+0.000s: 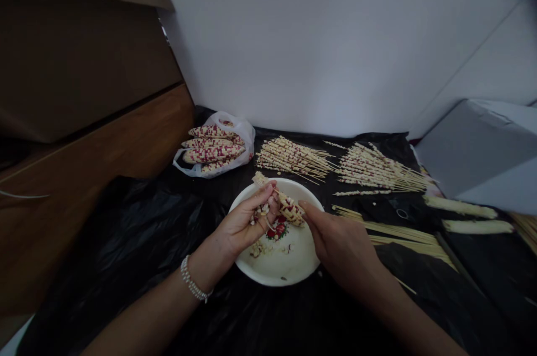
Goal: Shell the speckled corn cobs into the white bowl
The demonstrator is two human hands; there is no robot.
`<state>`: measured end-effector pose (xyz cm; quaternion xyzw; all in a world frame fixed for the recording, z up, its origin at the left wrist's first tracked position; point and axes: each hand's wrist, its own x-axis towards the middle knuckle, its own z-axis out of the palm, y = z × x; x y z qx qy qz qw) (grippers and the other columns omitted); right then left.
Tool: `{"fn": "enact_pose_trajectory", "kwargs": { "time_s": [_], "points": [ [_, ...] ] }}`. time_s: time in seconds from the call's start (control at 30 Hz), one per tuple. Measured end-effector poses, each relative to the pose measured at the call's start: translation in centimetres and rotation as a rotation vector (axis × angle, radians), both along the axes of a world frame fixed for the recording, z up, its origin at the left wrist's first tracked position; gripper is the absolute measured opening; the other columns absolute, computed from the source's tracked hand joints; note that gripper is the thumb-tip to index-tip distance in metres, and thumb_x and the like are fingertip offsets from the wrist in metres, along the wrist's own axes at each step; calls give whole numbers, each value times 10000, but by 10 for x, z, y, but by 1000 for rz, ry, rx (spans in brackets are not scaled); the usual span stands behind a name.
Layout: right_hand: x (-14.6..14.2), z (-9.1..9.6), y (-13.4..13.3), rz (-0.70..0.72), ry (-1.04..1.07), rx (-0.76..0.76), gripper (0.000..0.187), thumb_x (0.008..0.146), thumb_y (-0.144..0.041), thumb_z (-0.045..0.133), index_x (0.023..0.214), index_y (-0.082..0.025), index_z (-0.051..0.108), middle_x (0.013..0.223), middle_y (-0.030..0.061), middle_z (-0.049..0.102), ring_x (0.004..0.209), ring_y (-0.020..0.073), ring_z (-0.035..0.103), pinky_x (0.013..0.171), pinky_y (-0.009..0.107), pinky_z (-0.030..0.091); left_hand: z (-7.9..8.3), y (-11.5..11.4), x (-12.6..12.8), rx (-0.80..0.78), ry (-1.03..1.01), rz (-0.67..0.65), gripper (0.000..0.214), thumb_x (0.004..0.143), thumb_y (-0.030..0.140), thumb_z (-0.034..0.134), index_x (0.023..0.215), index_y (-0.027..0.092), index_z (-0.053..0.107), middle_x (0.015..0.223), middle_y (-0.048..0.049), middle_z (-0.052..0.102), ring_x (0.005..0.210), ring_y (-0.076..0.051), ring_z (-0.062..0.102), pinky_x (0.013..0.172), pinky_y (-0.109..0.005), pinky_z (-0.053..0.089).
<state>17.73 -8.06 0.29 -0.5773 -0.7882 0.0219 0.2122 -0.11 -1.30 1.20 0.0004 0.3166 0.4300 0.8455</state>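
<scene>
A partly stripped ear of corn [290, 209] with cream and dark red kernels is held over a white bowl [272, 272]. My left hand [245, 219] is closed around its bare upper-left part, and several loose kernels show in the palm. At the ear's lower-right end, the fingers of my right hand [338, 235] are closed against it, the thumb on top; its fingertips are partly hidden. More loose kernels [260, 249] lie in the bowl, beside a red printed pattern on its bottom.
Behind the bowl, a plastic bag [243, 132] holds several ears of corn [213, 153]. Two piles of kernel-threaded sticks [293, 157] lie to its right. Bare sticks [406, 235] and stripped cobs [461, 207] are at right. Black plastic sheeting [142, 238] covers the surface; a white wall [314, 42] stands behind.
</scene>
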Motion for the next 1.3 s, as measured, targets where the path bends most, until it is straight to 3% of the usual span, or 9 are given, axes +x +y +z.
{"fn": "enact_pose_trajectory", "kwargs": {
  "time_s": [0.27, 0.47, 0.63, 0.83, 1.1, 1.2, 1.3],
  "points": [
    [-3, 1, -1, -21, 45, -66, 417, 900, -131, 387, 1249, -212, 598, 868, 64, 764, 683, 211, 713, 539, 291, 449, -3, -2, 2, -35, 18, -1, 284, 898, 42, 537, 1148, 125, 645, 863, -47, 670, 671, -67, 647, 605, -133, 550],
    [-7, -2, -2, -37, 1, -69, 407, 881, -100, 382, 1209, -221, 589, 742, 30, 740, 602, 203, 690, 491, 284, 359, -1, -5, 4, -39, 49, -8, 352, 889, 33, 546, 1217, 146, 608, 839, -39, 685, 681, -91, 674, 587, -152, 560],
    [-8, -5, -3, -43, -19, -73, 369, 875, -105, 378, 1145, -199, 610, 727, 42, 734, 581, 213, 682, 480, 293, 329, -5, -7, 6, -34, 105, -12, 238, 870, 29, 573, 1076, 118, 654, 821, -36, 689, 668, -77, 662, 629, -148, 559],
    [-9, -3, -3, -58, -46, -117, 424, 862, -85, 399, 1220, -222, 580, 729, 38, 740, 563, 206, 674, 464, 284, 289, -14, -11, 10, 55, 170, -6, 116, 850, 30, 604, 876, 111, 682, 818, -31, 710, 697, -68, 656, 684, -137, 545],
    [-11, -6, 1, -77, -94, -198, 276, 887, -93, 423, 1047, -207, 616, 726, 42, 734, 573, 196, 669, 473, 290, 223, -24, -16, 13, 103, 173, -93, 124, 826, 34, 646, 910, 115, 687, 875, -44, 730, 757, -91, 680, 710, -147, 542],
    [-7, -4, 3, -77, -71, -185, 237, 921, -143, 409, 1000, -206, 623, 722, 42, 725, 579, 198, 663, 484, 294, 222, -21, -13, 12, 35, 91, -120, 116, 896, 176, 605, 954, 94, 664, 884, -79, 722, 751, -110, 683, 705, -172, 551],
    [-2, 0, 6, -113, -24, -140, 256, 964, -229, 376, 952, -209, 630, 704, 45, 712, 581, 197, 654, 504, 288, 251, -18, -9, 9, 0, -23, -174, 384, 956, 389, 485, 1098, 62, 627, 936, -147, 713, 800, -180, 698, 718, -261, 571]
  ]
}}
